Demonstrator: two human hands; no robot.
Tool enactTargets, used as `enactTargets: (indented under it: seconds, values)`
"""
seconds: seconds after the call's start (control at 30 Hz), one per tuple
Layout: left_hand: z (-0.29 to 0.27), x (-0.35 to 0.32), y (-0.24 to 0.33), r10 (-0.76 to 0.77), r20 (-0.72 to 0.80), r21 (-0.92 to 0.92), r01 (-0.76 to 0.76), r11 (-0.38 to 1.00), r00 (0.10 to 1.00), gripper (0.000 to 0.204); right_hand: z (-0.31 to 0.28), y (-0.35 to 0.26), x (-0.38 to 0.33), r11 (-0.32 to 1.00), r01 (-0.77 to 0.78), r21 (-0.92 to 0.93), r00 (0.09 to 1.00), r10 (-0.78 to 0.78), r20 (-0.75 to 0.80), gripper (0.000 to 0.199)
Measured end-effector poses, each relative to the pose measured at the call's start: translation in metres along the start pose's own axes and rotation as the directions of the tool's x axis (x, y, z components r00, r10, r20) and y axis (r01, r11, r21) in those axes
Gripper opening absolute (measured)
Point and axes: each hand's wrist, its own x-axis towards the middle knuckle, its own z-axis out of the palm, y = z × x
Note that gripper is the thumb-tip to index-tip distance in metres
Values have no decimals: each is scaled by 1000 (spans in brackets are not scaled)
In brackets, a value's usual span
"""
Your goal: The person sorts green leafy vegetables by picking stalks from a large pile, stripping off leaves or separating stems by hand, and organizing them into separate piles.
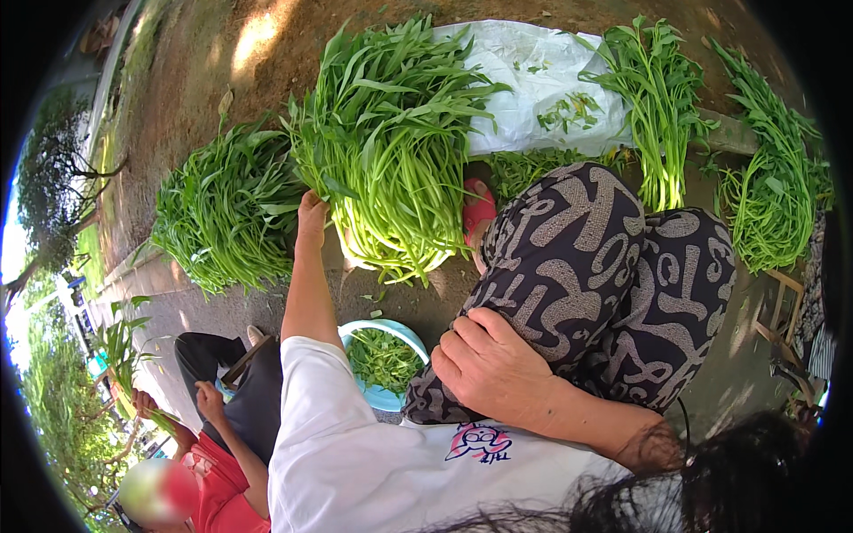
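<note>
Dark hair (711, 480) is hanging closest to the lens, lower right, over my white shirt (355, 462). Head view only. My right hand (489, 360) is resting flat on my patterned trouser knee (586, 266), fingers (462, 333) loosely curled, gripping nothing. My left hand (312, 213) is reaching forward to the big pale-stemmed bundle of greens (391, 142) lying on the ground straight ahead; fingers are touching its left lower edge, but I cannot tell whether they are clenching stems. Darker bundle of greens (227, 209) is lying just beside it on the left. Light blue basin (391, 330) with leaf trimmings is sitting near my knee, below the big bundle. White plastic sheet (533, 80) is spreading behind, with scattered leaves. Two more bunches (657, 98) (769, 178) are lying to the right. Another person in red (209, 471) is crouching at lower left, holding stems.
</note>
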Motion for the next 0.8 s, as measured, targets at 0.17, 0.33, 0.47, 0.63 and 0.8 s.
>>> enactTargets:
  seconds: [0.17, 0.33, 0.47, 0.63, 0.8]
  values:
    - [-7, -15, 2, 122, -29, 123, -118, 985, 992, 28, 0, 0, 0, 1000, 0, 9, 1000, 0, 15, 17]
    - [-5, -35, 33, 99, -46, 49, -97, 994, 994, 23, 1, -1, 0, 1000, 14, 10, 1000, -14, -5, 16]
    - [-1, -39, 40, -45, 136, -204, 73, 976, 990, 33, 2, -1, -1, 1000, 8, 11, 1000, -8, 2, 16]
    - [7, -54, 46, 63, 177, -114, -43, 993, 982, 46, 0, 0, -1, 1000, 22, 8, 999, -22, 31, 16]
    - [6, -55, 57, 76, -32, 293, -63, 954, 997, 27, -3, -2, -1, 1000, 18, -15, 1000, -18, 24, 14]
